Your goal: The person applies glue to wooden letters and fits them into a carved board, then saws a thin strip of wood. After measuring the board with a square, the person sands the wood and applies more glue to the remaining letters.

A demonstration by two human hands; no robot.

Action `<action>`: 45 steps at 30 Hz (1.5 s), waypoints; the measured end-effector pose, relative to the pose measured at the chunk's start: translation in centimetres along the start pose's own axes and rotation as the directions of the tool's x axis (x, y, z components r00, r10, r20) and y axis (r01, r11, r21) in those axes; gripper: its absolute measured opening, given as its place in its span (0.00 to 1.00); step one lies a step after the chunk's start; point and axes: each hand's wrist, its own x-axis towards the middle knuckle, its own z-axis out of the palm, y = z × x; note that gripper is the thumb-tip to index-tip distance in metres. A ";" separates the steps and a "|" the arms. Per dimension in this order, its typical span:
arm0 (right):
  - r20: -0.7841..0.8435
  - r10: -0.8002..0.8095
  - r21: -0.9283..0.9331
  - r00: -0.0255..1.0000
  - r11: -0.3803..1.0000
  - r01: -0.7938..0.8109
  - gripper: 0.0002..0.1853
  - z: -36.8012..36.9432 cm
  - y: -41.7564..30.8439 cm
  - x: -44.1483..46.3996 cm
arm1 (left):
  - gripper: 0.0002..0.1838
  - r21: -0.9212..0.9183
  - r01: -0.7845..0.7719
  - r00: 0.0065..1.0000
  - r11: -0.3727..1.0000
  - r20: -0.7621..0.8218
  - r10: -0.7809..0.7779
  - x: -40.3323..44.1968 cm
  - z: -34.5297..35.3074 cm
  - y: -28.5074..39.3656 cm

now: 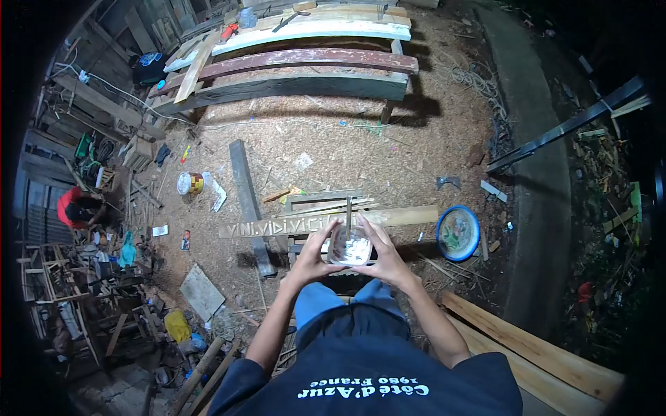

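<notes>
Between my left hand and my right hand is a small clear container with white material in it, held just above my knees. Fingers and thumbs of both hands wrap round its sides. A thin stick-like handle stands upright out of the container; its lower end is hard to make out. Past my hands lies a long wooden board with raised or carved letters reading "VINI.VIDI.VICI". My hands and the container cover part of it. Crossing beneath the board is a dark grey beam.
A blue-rimmed round basin sits to the right, a paint bucket to the left. Planks rest on a bench at the back. Long boards lie at lower right. Someone in a red shirt crouches far left beside scrap wood.
</notes>
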 end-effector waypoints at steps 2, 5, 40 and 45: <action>0.002 0.044 0.036 0.999 0.998 -0.044 0.65 1.1 2.9 -0.1 | 0.60 0.102 0.044 0.998 0.994 -0.050 -0.039 -0.1 0.5 -0.9; 0.017 0.113 0.085 0.993 0.990 -0.114 0.64 3.7 6.8 1.1 | 0.57 0.078 0.140 0.987 0.987 -0.088 -0.133 -1.0 1.9 -5.3; 0.188 -0.303 -0.592 0.934 0.724 0.354 0.41 26.0 40.2 -3.8 | 0.47 0.493 -0.390 0.881 0.778 -0.048 0.472 -16.2 15.3 -47.1; 0.159 -0.342 -0.619 0.926 0.696 0.363 0.45 26.6 39.4 -5.1 | 0.51 0.474 -0.457 0.838 0.753 -0.055 0.543 -16.2 15.3 -47.1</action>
